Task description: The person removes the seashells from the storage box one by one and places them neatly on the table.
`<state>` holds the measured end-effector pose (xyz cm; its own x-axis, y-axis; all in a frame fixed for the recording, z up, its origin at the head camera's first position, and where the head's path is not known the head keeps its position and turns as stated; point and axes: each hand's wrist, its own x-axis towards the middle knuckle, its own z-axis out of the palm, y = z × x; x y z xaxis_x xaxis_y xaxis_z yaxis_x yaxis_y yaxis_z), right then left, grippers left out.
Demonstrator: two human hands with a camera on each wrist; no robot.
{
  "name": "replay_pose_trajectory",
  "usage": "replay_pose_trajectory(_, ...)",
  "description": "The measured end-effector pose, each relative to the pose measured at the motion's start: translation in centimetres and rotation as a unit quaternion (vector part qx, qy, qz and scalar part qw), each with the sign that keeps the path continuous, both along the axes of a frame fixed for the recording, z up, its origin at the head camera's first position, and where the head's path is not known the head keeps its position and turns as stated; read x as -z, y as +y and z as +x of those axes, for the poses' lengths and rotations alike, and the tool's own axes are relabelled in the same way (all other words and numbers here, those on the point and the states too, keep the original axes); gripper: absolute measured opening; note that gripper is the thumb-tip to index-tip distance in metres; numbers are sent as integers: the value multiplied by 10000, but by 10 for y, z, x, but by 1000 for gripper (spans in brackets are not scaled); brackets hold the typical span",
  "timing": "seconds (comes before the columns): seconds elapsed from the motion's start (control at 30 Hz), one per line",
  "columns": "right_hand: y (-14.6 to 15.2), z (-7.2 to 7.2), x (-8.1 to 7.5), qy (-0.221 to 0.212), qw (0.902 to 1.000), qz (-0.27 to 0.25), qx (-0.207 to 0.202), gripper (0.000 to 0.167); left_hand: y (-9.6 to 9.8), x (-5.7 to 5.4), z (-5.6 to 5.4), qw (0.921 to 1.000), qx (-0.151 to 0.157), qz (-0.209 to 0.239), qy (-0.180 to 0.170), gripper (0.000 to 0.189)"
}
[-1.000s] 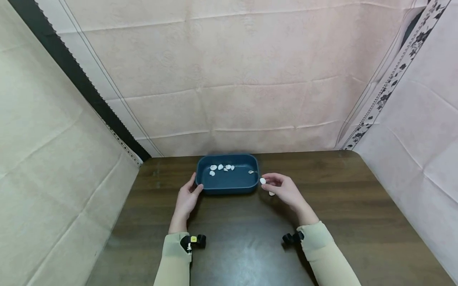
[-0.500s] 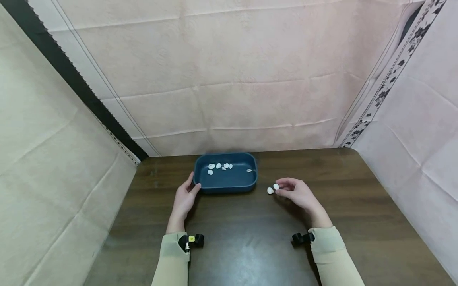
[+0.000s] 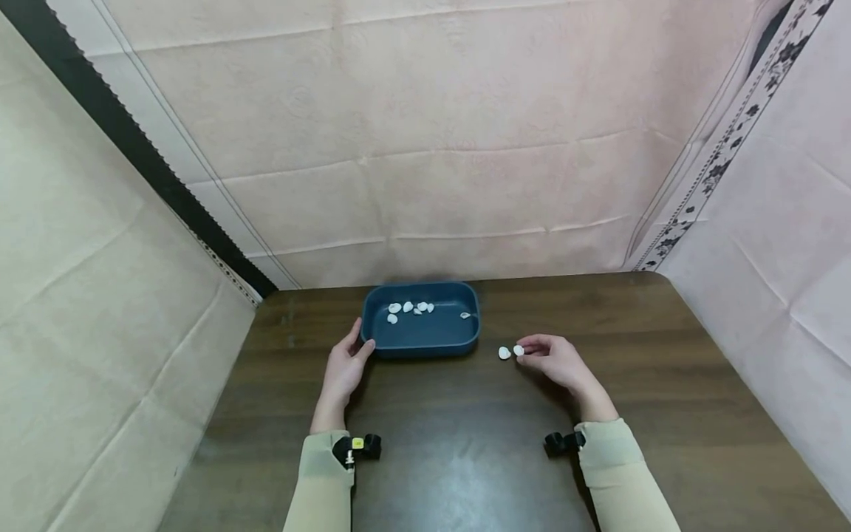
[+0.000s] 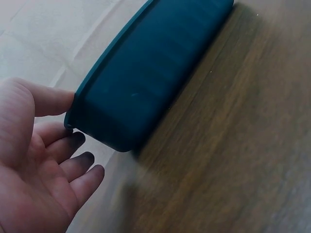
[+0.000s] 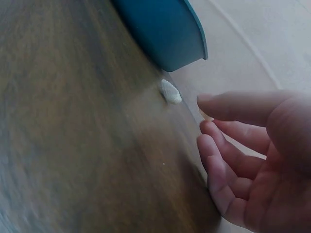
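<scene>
A dark blue rectangular tray stands near the table's far edge. Several small white seashells lie in its left half, and a single shell lies near its right end. My left hand grips the tray's near left corner; in the left wrist view the thumb presses the rim, the other fingers behind and below it. Right of the tray, my right hand pinches a white seashell low over the table. Another ribbed shell lies on the table just left of those fingertips. The held shell is mostly hidden in the right wrist view.
The brown wooden table spreads in front and to both sides. Pale cloth hangs behind the table's far edge and along the left and right. A black camera mount is strapped on each wrist.
My right hand has moved right, away from the tray's right end, with the shell between its fingertips, uncovering the shell on the table. The left hand stays on the tray.
</scene>
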<state>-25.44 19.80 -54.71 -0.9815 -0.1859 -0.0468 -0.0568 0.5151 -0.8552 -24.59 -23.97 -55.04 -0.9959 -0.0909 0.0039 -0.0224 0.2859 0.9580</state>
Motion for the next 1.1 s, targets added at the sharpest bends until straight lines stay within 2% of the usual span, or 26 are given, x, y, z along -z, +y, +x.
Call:
replay_pose_trajectory(0.23,-6,0,0,-67,9994,51,346,31,1,2,0,10000,-50,2,27,64)
replay_pose_trajectory(0.4,-9,1,0,-135,9983,335,460,31,2,2,0,10000,-20,2,44,64)
replay_pose_trajectory(0.63,-11,1,2,4,9962,733,468,28,1,1,0,10000,-18,-47,-12,64)
replay_pose_trajectory(1.1,-15,-1,3,135,9950,871,462,27,0,2,0,10000,-83,-29,-8,63)
